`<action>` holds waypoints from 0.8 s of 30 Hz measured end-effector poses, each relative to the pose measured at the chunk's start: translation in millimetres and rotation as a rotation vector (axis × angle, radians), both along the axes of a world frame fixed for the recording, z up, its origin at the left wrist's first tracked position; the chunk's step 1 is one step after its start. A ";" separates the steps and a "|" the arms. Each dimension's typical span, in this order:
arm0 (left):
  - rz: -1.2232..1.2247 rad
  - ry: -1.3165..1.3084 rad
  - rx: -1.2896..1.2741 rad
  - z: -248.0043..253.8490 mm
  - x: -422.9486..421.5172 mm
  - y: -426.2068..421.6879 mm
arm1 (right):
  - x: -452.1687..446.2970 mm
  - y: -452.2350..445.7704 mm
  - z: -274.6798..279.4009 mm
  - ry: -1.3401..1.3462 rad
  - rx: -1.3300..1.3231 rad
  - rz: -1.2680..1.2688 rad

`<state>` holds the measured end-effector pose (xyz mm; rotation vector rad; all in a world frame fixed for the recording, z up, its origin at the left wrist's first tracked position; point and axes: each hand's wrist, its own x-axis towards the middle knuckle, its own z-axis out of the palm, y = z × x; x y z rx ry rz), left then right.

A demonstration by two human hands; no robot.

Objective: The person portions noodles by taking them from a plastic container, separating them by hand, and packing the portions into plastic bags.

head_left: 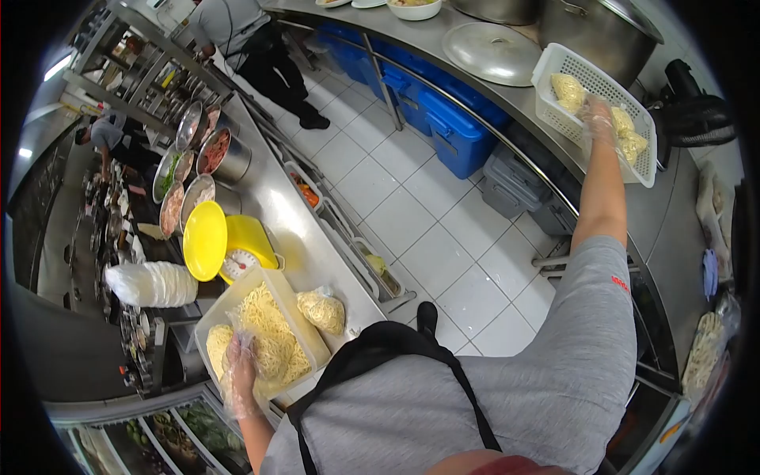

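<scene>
My left hand (241, 362), in a clear plastic glove, is inside a square tub (321, 340) of loose yellow noodles (265, 313). Its fingers are curled at a clump of noodles; what exactly they hold is unclear. A tied bag of noodles (321, 311) lies beside the tub on the steel table. My right hand (599, 117), also gloved, reaches into a white perforated basket (590, 67) on the far counter. Bags of noodles (568, 91) lie on both sides of it, and its fingertips are hard to make out.
A yellow scale (247, 237) with a round pan (205, 241) stands behind the tub, near metal bowls of ingredients (214, 150) and stacked white containers (152, 285). Blue bins (455, 131) sit under the counter, which bears a metal lid (491, 54). Another person (253, 55) stands across the aisle.
</scene>
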<state>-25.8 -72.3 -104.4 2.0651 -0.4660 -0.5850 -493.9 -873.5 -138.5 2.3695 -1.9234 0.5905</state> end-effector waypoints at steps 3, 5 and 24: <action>-0.001 -0.172 0.096 -11.4 7.8 16.5 | -8.3 -7.5 -9.4 -0.122 -0.195 0.067; -0.444 -0.706 0.616 -3.2 10.2 15.9 | -4.4 -10.7 -5.1 -0.155 -0.226 0.056; -0.097 -0.360 0.237 21.4 -25.2 -29.5 | 564.0 466.4 108.5 -0.774 -0.123 1.565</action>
